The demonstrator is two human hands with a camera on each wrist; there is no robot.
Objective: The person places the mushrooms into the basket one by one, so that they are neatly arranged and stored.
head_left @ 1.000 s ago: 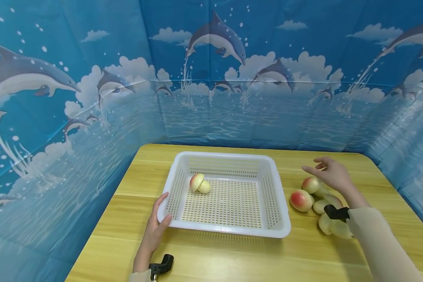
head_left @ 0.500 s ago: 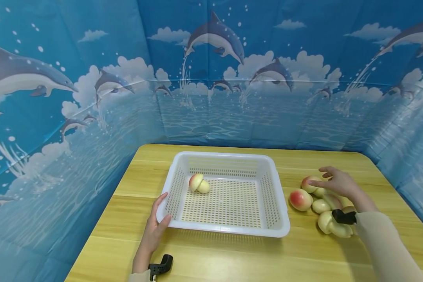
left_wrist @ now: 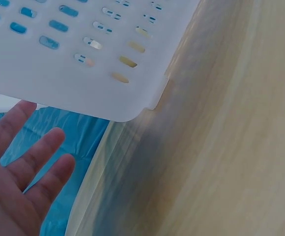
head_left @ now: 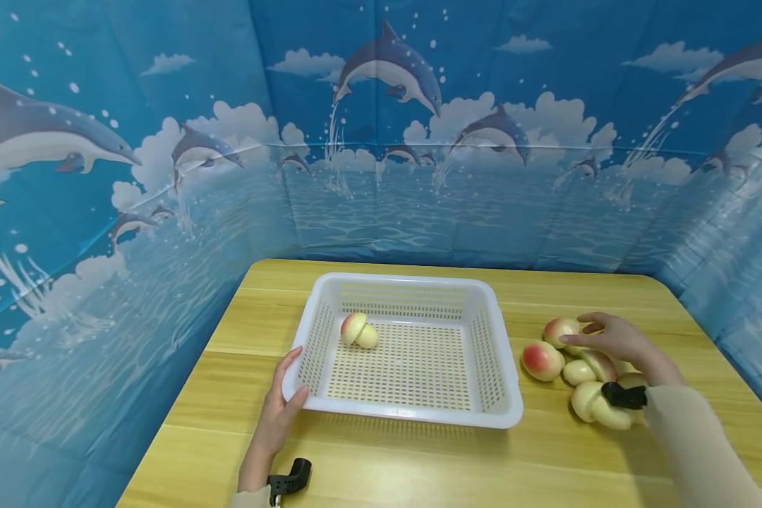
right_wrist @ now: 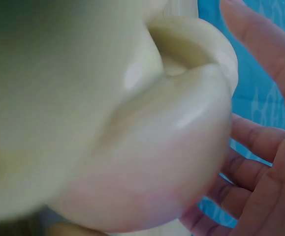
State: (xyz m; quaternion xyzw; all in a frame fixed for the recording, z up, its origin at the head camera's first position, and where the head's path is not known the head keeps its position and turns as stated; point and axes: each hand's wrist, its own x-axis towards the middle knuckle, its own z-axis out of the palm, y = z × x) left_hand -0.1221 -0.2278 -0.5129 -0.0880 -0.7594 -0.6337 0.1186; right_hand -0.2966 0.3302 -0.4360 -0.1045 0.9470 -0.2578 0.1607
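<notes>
A white plastic basket (head_left: 400,418) stands on the wooden table. My left hand (head_left: 274,416) holds its near left corner, with the thumb over the front rim. In the left wrist view, three fingers (left_wrist: 44,152) lie spread beside the basket wall. Two toy mushrooms, one red-capped (head_left: 353,329) and one pale yellow (head_left: 368,337), are in the basket at the left. On the right, my right hand (head_left: 616,339) hovers over a pile of mushrooms. Its thumb and fingers are apart around a red-and-yellow mushroom (right_wrist: 162,147); contact is unclear.
The pile includes a red-capped mushroom (head_left: 542,361) at its left and a pale yellow one (head_left: 600,406) at the near side. The right arm hides part of it. A blue dolphin-print curtain (head_left: 387,204) hangs around the table's back and sides.
My right hand has moved right and down to the pile, and its fingers have come down among the mushrooms. The left hand and the basket have stayed in place.
</notes>
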